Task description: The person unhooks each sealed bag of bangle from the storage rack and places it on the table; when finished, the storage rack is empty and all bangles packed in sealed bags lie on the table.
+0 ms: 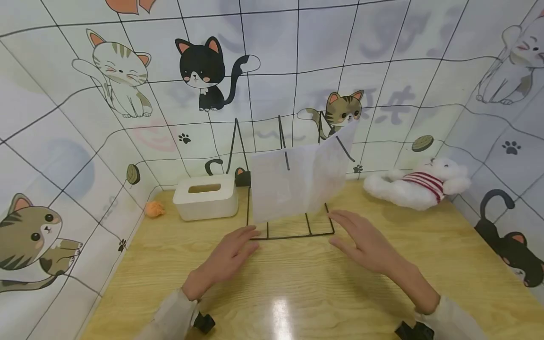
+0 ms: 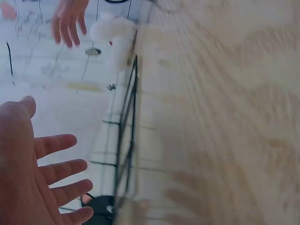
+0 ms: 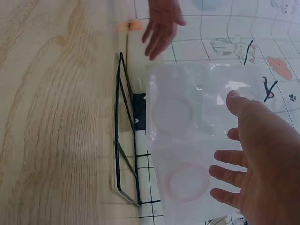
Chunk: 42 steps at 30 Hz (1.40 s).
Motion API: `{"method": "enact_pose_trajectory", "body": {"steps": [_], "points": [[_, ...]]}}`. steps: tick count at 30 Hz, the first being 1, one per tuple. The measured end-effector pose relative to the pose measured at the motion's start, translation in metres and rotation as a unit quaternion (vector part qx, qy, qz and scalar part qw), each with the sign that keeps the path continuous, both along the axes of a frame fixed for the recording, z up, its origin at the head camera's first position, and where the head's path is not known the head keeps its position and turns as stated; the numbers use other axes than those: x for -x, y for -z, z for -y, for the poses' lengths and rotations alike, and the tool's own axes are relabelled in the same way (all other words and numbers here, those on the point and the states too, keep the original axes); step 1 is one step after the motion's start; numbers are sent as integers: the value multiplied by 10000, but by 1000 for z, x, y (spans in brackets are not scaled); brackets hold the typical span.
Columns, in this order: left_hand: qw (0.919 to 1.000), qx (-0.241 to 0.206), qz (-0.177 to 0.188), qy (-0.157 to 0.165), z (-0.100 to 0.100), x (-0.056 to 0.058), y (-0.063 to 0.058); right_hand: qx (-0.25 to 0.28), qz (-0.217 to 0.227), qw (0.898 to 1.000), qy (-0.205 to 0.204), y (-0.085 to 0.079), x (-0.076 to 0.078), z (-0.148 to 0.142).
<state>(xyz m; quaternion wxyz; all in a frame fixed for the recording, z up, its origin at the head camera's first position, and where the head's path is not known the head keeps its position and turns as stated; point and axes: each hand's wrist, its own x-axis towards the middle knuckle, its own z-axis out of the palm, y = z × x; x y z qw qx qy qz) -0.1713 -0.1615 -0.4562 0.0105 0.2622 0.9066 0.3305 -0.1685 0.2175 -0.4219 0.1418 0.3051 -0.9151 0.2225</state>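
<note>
A black wire rack (image 1: 292,236) stands on the wooden table. A whitish, see-through pocketed sheet (image 1: 297,182) hangs on it, its right upper corner raised and black prongs showing in front of its upper part. In the right wrist view, the sheet holds a pink ring (image 3: 167,183) and a paler ring (image 3: 156,117) above it. My left hand (image 1: 227,252) is at the rack's near left corner, fingers extended and holding nothing. Beside the near right corner, my right hand (image 1: 361,241) has its fingers extended and thumb apart, also holding nothing.
Left of the rack sits a white tissue box (image 1: 206,205), with a small orange ball (image 1: 154,208) beside it. A white plush toy (image 1: 418,184) with red stripes lies at the back right. The cat-patterned wall covering (image 1: 272,85) encloses the table at the back and sides.
</note>
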Motion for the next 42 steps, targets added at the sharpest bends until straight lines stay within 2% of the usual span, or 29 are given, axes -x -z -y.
{"method": "enact_pose_trajectory", "body": {"steps": [2, 6, 8, 11, 13, 16, 18, 20, 24, 27, 31, 35, 38, 42], "points": [[9981, -418, 378, -250, 2, 7, 11, 267, 109, 9995, 127, 1, 2, -3], [9864, -1245, 883, -612, 3, 20, 34, 737, 347, 9954, 500, 2, 1, -10], [9820, -1514, 901, -684, 2, 25, 42, 917, 288, 9931, 668, 3, -1, -14], [9810, -1649, 695, -750, 0, 33, 49, 1223, -29, 9890, 837, 3, -1, -19], [9864, -1394, 287, -818, -1, 37, 54, 1496, -259, 9844, 891, 3, 2, -20], [9929, -661, -419, -897, -1, 44, 62, 1946, -431, 9748, 1003, 2, 9, -19], [9924, -67, -791, -941, 1, 47, 67, 2194, -473, 9689, 1038, 0, 13, -17], [9911, 311, -925, -910, 2, 49, 70, 2328, -508, 9652, 1078, -3, 16, -15], [9896, 717, -881, -884, 3, 51, 72, 2515, -551, 9603, 1079, -11, 24, -10], [9885, 899, -832, -890, 4, 50, 72, 2825, -628, 9505, 1134, -17, 34, -11], [9881, 1050, -713, -865, 4, 47, 73, 3419, -788, 9273, 1301, -25, 47, -14], [9877, 1099, -719, -852, 2, 46, 74, 3829, -778, 9086, 1475, -47, 48, -8], [9871, 1120, -731, -881, 1, 47, 75, 3924, -587, 9039, 1597, -55, 57, -9], [9868, 1156, -725, -868, 3, 49, 74, 3981, -412, 8999, 1735, -47, 81, -19]]}}
